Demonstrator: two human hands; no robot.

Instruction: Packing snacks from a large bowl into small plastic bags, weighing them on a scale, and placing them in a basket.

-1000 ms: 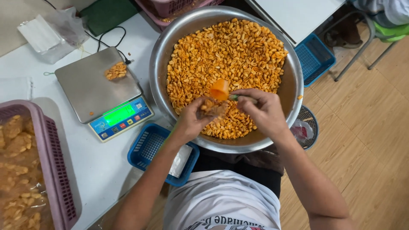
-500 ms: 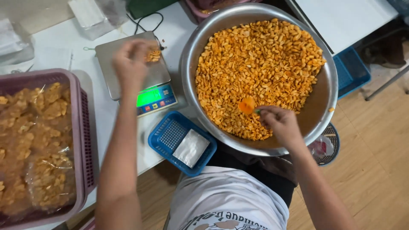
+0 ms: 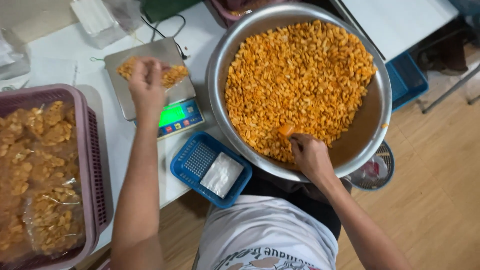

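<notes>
Left hand [image 3: 146,85] pinching clear snack bag [image 3: 172,75] over scale [image 3: 150,75]; right hand [image 3: 310,156] closed around orange scoop [image 3: 286,130] in metal bowl [image 3: 220,60]. Spill risk: bag mouth open, loosely pinched.

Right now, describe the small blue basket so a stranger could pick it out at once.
Start at the big metal bowl of orange snacks, then look to its lower left edge, just below the scale with the green display. The small blue basket sits there at the table's edge. Unlike the large pink basket of filled bags, it is shallow, blue and holds only a flat white packet.
</notes>
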